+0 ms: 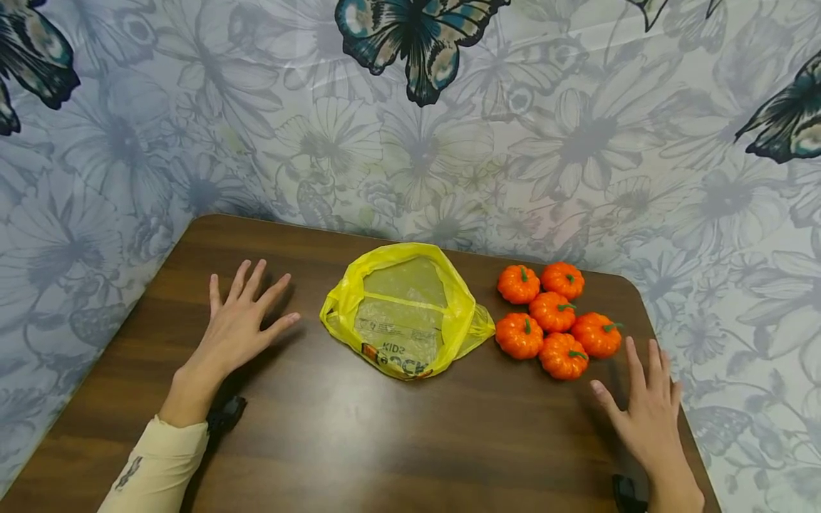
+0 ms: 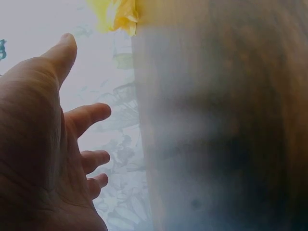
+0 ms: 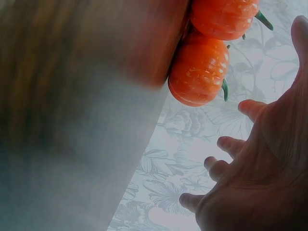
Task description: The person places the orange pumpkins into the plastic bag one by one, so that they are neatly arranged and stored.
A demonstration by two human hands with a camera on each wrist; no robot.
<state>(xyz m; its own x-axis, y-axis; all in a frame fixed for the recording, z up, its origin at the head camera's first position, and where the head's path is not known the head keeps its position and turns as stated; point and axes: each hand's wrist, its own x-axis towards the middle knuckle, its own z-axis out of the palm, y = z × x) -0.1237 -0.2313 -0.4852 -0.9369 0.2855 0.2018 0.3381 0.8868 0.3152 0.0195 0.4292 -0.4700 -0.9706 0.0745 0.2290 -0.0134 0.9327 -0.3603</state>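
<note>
A yellow plastic bag (image 1: 460,313) with printed lettering lies at the middle of the table, its mouth spread wide and facing up. Several small orange pumpkins (image 1: 553,312) with green stems are grouped just right of it. My left hand (image 1: 240,328), fingers spread, is left of the bag and apart from it; the bag's edge (image 2: 118,14) shows at the top of the left wrist view. Near the table's right edge, my right hand (image 1: 648,406) has its fingers extended, holding nothing. The closest pumpkin (image 3: 199,70) in the right wrist view is a little beyond its fingers.
The brown wooden table (image 1: 359,442) has rounded far corners. Behind it rises a pale flowered wall covering (image 1: 308,142) with large teal butterflies. Dark straps or devices (image 1: 226,415) sit at both wrists.
</note>
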